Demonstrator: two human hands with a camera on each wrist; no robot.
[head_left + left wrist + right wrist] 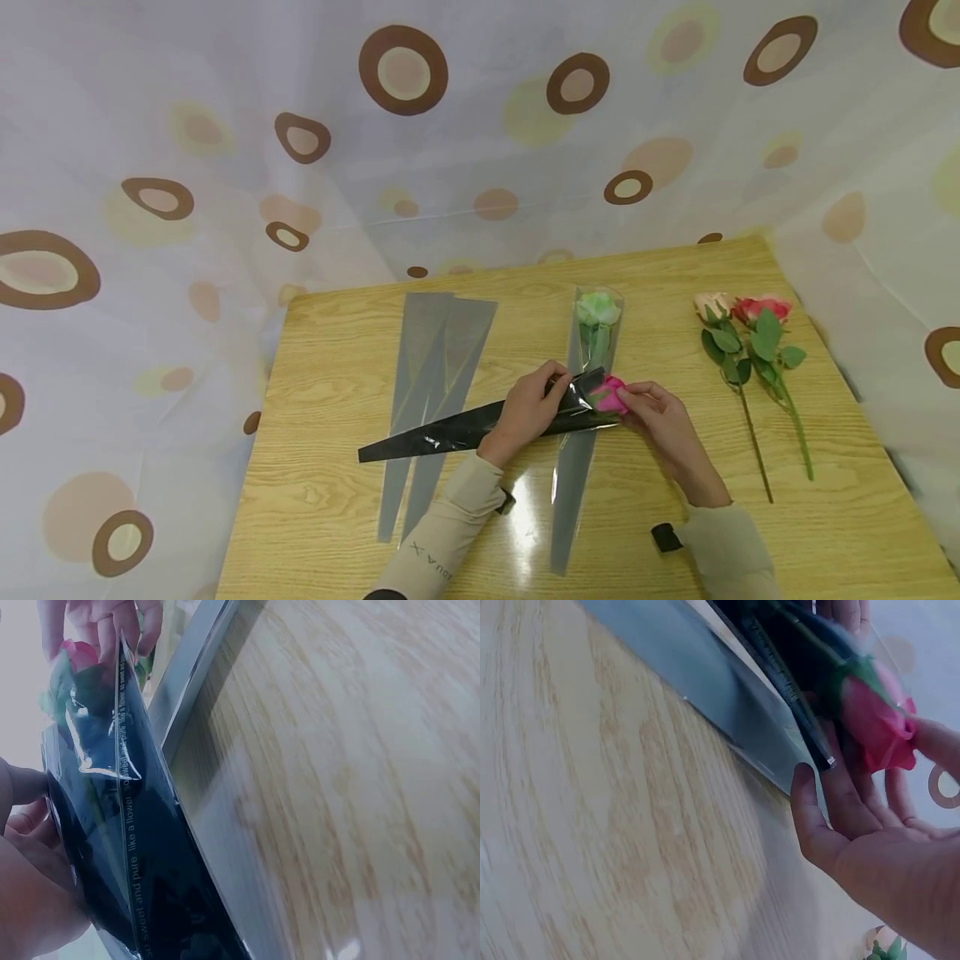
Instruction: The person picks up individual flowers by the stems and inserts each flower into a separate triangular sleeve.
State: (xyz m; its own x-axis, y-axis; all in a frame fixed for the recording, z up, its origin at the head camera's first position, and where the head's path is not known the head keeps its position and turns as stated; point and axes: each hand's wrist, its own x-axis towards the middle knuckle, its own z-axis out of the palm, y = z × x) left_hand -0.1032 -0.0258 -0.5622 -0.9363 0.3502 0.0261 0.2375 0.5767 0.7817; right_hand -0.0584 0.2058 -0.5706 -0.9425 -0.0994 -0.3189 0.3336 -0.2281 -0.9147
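Note:
A long, tapering black flower sleeve lies slantwise across the middle, its narrow end to the left. My left hand grips it near the wide end, thumb and fingers on its edge in the left wrist view. Out of that wide mouth shows the bloom of a pink rose; its stem is inside the sleeve. My right hand holds the bloom, with the thumb on the petals and the fingers under them in the right wrist view. Printed lettering runs along the sleeve.
Under the black sleeve lies a pale green rose in a clear and grey sleeve. Grey sleeves overlap on the left. To the right, a cream rose and a red-pink rose lie unwrapped on the wooden table.

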